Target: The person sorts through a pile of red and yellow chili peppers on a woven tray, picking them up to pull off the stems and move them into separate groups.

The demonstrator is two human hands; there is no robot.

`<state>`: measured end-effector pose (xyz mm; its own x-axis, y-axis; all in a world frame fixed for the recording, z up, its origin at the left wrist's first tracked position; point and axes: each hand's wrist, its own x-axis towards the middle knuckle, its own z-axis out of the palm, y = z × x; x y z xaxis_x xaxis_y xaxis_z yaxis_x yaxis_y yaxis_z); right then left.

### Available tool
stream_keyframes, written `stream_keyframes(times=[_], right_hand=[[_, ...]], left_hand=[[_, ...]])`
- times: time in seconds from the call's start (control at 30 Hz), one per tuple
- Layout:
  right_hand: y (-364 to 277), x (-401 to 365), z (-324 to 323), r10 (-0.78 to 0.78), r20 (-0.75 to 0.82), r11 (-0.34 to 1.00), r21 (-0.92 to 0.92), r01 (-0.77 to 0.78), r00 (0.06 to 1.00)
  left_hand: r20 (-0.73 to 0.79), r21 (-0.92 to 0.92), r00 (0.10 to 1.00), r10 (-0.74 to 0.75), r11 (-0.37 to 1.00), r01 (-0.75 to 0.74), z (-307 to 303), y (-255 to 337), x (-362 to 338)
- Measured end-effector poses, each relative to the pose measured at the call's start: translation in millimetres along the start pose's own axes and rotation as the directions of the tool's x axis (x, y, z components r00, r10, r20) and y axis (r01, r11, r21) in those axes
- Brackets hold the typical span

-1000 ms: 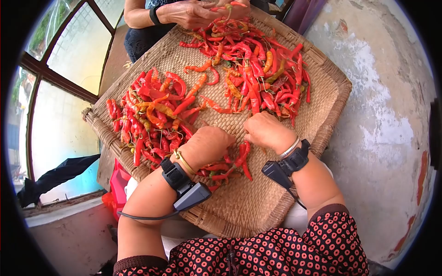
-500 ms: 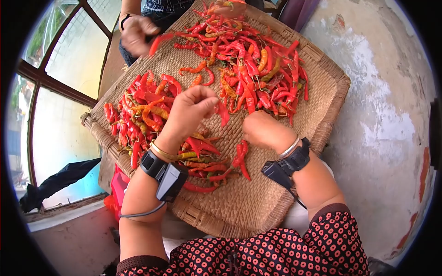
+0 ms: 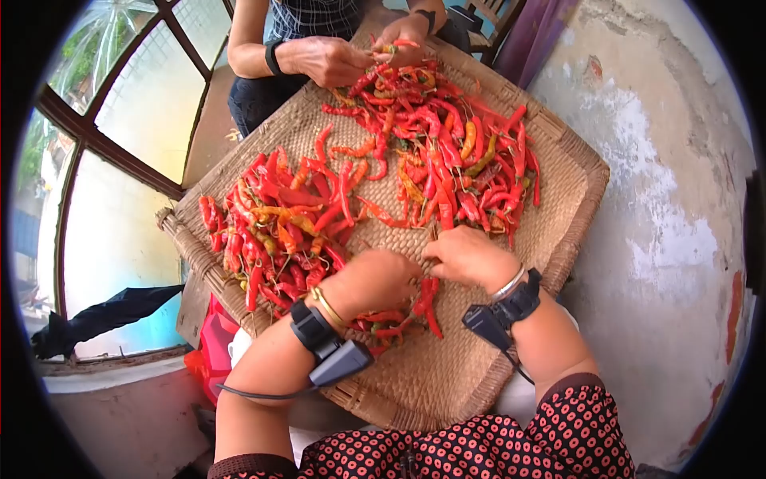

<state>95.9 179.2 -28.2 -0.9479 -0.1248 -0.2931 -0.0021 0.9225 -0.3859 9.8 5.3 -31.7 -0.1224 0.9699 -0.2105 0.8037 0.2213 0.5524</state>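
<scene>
My left hand is closed, with curled, slightly blurred fingers turned toward my right hand. Whatever it holds is hidden. My right hand is closed too, its thumb and fingertips pinched together close to the left fingers; I cannot make out what is between them. Just below the fingertips, red chili peppers lie on the woven tray. A heap of red and orange chili peppers sits at the left, partly behind my left hand. Another large heap of chili peppers spreads beyond my right hand.
Across the tray, a co-worker's hands meet over the far heap, holding a chili pepper. A window and a dark folded umbrella are on the left. A worn plaster wall stands right. A red bag hangs below the tray's left edge.
My left hand has come down and right to my right hand; the red chili pepper near its fingers no longer shows. The co-worker's hand has moved from the left to the other hand. The view shifted.
</scene>
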Motion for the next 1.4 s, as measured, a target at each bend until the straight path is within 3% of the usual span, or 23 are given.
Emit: stream_keyframes(times=[0.03,0.07,0.17,0.4,0.47,0.5,0.57,0.63,0.7,0.83,0.9,1.03,1.1,1.17,1.2,1.23,1.3,1.33,1.4], right_hand=[[-4,0,1,-0.011,-0.007,0.999,-0.047,0.011,1.0],[-6,1,2,-0.019,-0.01,0.996,-0.091,0.018,1.0],[-7,3,8,0.017,-0.033,0.981,-0.194,-0.023,0.999],[1,6,9,0.039,0.003,0.98,-0.196,-0.038,0.999],[4,6,0,-0.033,0.005,0.999,0.026,0.033,0.999],[6,7,-4,-0.03,0.011,0.999,0.022,0.03,0.999],[8,7,-11,-0.092,0.007,0.976,0.201,0.089,0.996],[7,4,-12,-0.109,-0.042,0.971,0.207,0.116,0.993],[1,1,-6,-0.041,-0.008,0.999,0.034,0.041,0.999],[-1,7,9,-0.023,-0.053,0.994,-0.111,0.017,0.998],[4,9,15,-0.024,-0.096,0.991,-0.134,0.011,0.995],[5,11,16,0.004,-0.155,0.996,-0.086,-0.017,0.988],[3,11,21,0.006,-0.236,0.995,-0.1,-0.03,0.972],[-4,10,17,0.026,-0.211,0.991,-0.123,-0.053,0.977],[-6,9,16,0.043,-0.185,0.985,-0.154,-0.072,0.982],[-6,9,18,0.045,-0.184,0.986,-0.149,-0.073,0.982],[-3,12,23,-0.015,-0.22,0.975,-0.22,-0.035,0.975],[-3,12,23,-0.015,-0.22,0.975,-0.22,-0.035,0.975],[-2,13,22,0.003,-0.206,0.978,-0.205,-0.046,0.979]], left_hand=[[0.006,-0.075,0.997,0.076,0.994,-0.075,3,6,-2],[0.153,-0.072,0.987,0.054,0.996,-0.043,5,11,0],[0.191,-0.033,0.978,0.087,0.996,-0.082,13,17,-5],[0.203,-0.032,0.967,0.153,0.988,-0.15,16,18,-8],[0.229,-0.051,0.966,0.121,0.992,-0.113,14,24,-8],[0.255,-0.048,0.963,0.088,0.996,-0.078,13,25,-8],[0.249,-0.019,0.965,0.089,0.996,-0.087,14,25,-7],[0.247,0.013,0.965,0.09,0.995,-0.096,14,26,-6],[0.273,-0.012,0.961,0.038,0.999,-0.036,16,27,-6],[0.25,0.029,0.967,0.058,0.997,-0.068,26,23,-4],[0.129,-0.055,0.985,0.118,0.992,-0.112,18,24,-5],[0.045,-0.16,0.989,0.139,0.979,-0.13,-5,16,-5],[-0.203,-0.318,0.977,0.059,0.94,-0.123,-17,11,-8],[-0.353,-0.352,0.934,-0.047,0.932,-0.086,-28,7,-6],[-0.377,-0.439,0.91,-0.173,0.898,-0.012,-34,9,-6],[-0.501,-0.378,0.848,-0.171,0.925,-0.037,-36,9,-3],[-0.621,-0.43,0.763,-0.18,0.892,-0.14,-34,5,5],[-0.621,-0.431,0.763,-0.18,0.892,-0.14,-32,2,5],[-0.491,-0.274,0.861,-0.135,0.962,-0.006,-29,-6,3]])
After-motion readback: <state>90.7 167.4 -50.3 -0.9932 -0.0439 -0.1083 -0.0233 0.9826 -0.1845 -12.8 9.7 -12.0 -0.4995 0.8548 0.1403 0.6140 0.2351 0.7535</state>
